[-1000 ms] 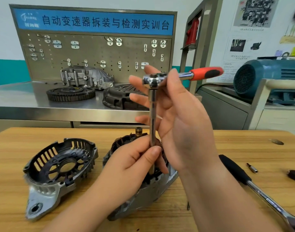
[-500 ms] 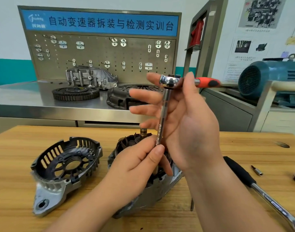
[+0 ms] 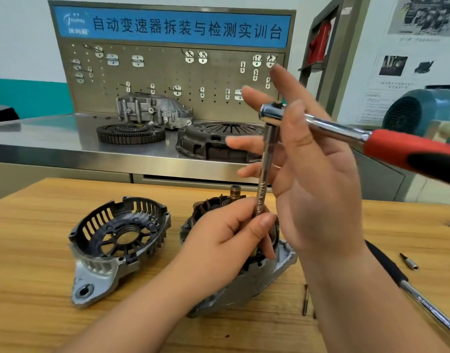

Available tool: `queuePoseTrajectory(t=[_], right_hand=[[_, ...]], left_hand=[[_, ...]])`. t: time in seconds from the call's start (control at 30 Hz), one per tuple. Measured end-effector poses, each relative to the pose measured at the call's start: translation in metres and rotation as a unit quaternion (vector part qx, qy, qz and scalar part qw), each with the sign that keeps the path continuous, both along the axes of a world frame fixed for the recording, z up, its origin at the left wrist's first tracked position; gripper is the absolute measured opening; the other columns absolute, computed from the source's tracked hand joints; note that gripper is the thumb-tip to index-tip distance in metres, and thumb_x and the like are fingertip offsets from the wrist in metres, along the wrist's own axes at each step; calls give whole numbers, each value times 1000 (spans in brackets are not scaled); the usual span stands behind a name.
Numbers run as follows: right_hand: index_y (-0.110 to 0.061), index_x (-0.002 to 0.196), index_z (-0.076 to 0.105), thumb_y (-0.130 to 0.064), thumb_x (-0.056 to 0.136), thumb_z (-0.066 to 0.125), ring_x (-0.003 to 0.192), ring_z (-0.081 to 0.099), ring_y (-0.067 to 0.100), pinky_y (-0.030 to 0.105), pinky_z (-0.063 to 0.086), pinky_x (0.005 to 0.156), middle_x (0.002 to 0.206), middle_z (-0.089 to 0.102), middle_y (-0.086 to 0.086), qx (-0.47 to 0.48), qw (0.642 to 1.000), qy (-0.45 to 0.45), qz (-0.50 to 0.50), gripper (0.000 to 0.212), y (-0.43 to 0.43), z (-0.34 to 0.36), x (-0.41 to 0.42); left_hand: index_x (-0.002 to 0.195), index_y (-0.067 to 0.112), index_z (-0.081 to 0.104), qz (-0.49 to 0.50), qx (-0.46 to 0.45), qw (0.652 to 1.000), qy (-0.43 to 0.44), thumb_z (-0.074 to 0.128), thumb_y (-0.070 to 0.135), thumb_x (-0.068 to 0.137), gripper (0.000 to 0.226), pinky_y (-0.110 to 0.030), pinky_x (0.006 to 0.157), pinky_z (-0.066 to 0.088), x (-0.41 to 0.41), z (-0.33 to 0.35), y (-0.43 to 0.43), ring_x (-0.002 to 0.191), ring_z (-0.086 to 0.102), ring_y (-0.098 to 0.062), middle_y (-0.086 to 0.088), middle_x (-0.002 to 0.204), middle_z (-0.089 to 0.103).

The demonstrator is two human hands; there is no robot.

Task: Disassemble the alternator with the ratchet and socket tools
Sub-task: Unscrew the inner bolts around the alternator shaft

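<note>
Alternator [image 3: 247, 284] sits mid-front on the wooden table [image 3: 27, 250]: cast aluminium body, dull and scuffed, dark windings and a brass-coloured shaft stub on top. Left hand [image 3: 226, 233] is on top of it, thumb and fingers curled round the lower end of a slim chrome extension bar [image 3: 266, 171]. The bar stands near-upright, and its tip and any socket are hidden behind that hand. Stamped lettering on the bar is too blurred to read. Ratchet [image 3: 272, 114] caps the bar above the alternator: polished round head, chrome shank, red-and-black grip cut off at the right frame edge. Right hand [image 3: 318, 179] has fingers spread straight behind the bar, and the shank lies in the crook by the thumb. Whether the thumb clamps it, I can't tell. Left of the alternator lies the removed end cover [image 3: 117, 240]: slotted and finned, dark inside, bare aluminium mounting ear. Right of it are a second long chrome handle [image 3: 407, 286] with a black grip, its end cut off, and a small bit [image 3: 409, 261]. Two thin dark pieces [image 3: 305, 299] lie by its right base, too small to identify. Behind the alternator is a stainless bench [image 3: 40, 138] with a toothed ring gear [image 3: 131, 133], a clutch cover [image 3: 213, 141] and a cast housing [image 3: 152, 110]. The blue sign [image 3: 173, 26] over the pegboard reads 自动变速器拆装与检测实训台; the logo text is illegible.
</note>
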State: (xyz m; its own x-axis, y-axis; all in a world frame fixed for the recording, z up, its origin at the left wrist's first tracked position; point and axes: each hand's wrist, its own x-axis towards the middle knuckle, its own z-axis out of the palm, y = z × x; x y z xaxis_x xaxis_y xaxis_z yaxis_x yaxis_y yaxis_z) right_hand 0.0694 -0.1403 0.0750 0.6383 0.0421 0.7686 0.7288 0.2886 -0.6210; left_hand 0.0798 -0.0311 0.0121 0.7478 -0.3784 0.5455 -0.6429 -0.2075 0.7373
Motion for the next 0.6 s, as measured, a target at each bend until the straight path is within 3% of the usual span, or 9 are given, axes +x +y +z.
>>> queuePoseTrajectory(t=[0.1,0.23,0.37,0.47,0.53,0.6], right_hand=[[-21,122,58,-49,94,34,77,71,22,25,55,57,107,74,6,24,990,109,86,46,1,1,1],[-16,113,64,-58,89,24,70,69,19,25,52,55,95,75,10,-11,974,187,125,63,-4,2,2],[-20,113,65,-60,78,30,73,67,19,26,52,58,93,76,8,-55,978,186,76,64,-1,2,2],[-31,112,65,-65,87,29,85,69,17,32,55,70,96,76,-1,-109,983,151,-1,55,-1,2,1],[-37,101,67,-59,91,30,92,68,15,38,55,78,100,75,-6,-129,983,121,-40,44,-4,4,-1],[-39,98,67,-54,90,33,96,68,13,40,55,82,103,73,-6,-140,983,105,-62,38,-10,7,-1]], left_hand=[[88,23,60,-10,-7,1000,3,38,49,90,34,-51,73,50,-1,-1,1,72,63,-31,7,73,70],[88,10,60,-22,-4,1000,12,38,47,90,43,-53,77,50,0,-1,2,76,63,-34,8,76,70],[90,13,63,5,-16,1000,-3,42,41,92,36,-52,75,51,1,-3,1,73,63,-36,8,76,71],[95,15,64,31,-44,998,-21,41,30,94,27,-47,76,50,0,-4,0,74,63,-29,10,75,70],[98,15,61,28,-75,996,-30,39,27,94,25,-35,80,50,-1,-1,0,77,65,-19,8,74,70],[90,19,57,16,-118,992,-37,39,27,96,21,-24,78,48,-1,4,3,77,65,-14,3,71,69]])
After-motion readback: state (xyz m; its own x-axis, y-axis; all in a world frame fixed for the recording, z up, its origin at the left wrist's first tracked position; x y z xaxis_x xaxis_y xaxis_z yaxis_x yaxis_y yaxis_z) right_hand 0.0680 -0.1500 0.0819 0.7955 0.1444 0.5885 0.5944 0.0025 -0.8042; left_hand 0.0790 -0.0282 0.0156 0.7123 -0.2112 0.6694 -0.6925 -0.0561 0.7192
